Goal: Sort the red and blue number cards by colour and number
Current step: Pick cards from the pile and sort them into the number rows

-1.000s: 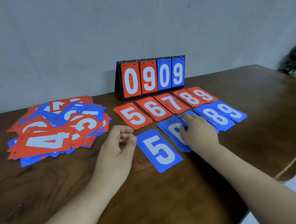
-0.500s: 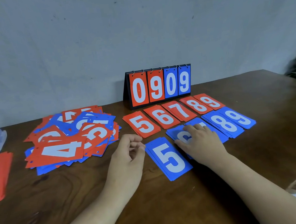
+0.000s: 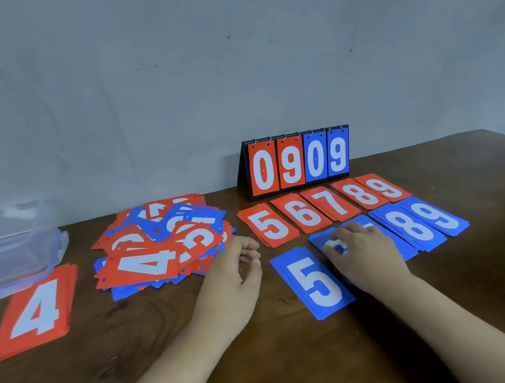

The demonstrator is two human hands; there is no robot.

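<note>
Two rows of sorted stacks lie on the wooden table (image 3: pixel 263 365) in front of a small flip scoreboard (image 3: pixel 299 161) that reads 0909: behind, the red 5 stack (image 3: pixel 269 225), red 6 stack (image 3: pixel 305 214), red 7 stack (image 3: pixel 333 203), red 8 stack (image 3: pixel 360 194) and red 9 stack (image 3: pixel 384 186), edge to edge; in front, the blue 5 stack (image 3: pixel 313 281), nearest the person, and further right the blue 8 stack (image 3: pixel 411 230) and blue 9 stack (image 3: pixel 437 215). Between these, the right hand (image 3: pixel 367 257) lies palm down on a blue stack (image 3: pixel 320 238) whose number it mostly covers; its fingers (image 3: pixel 335 249) are lightly bent with the tips on the top card, and whether they grip an edge I cannot tell because of blur. The left hand (image 3: pixel 238 274) rests beside the blue 5 stack, fingers loosely curled and holding nothing. To its left sits the unsorted pile (image 3: pixel 160 241) of mixed red and blue cards, a red 4 on top. Further left lie a red 4 stack (image 3: pixel 36 310) and a clear plastic box (image 3: pixel 14 247)
</note>
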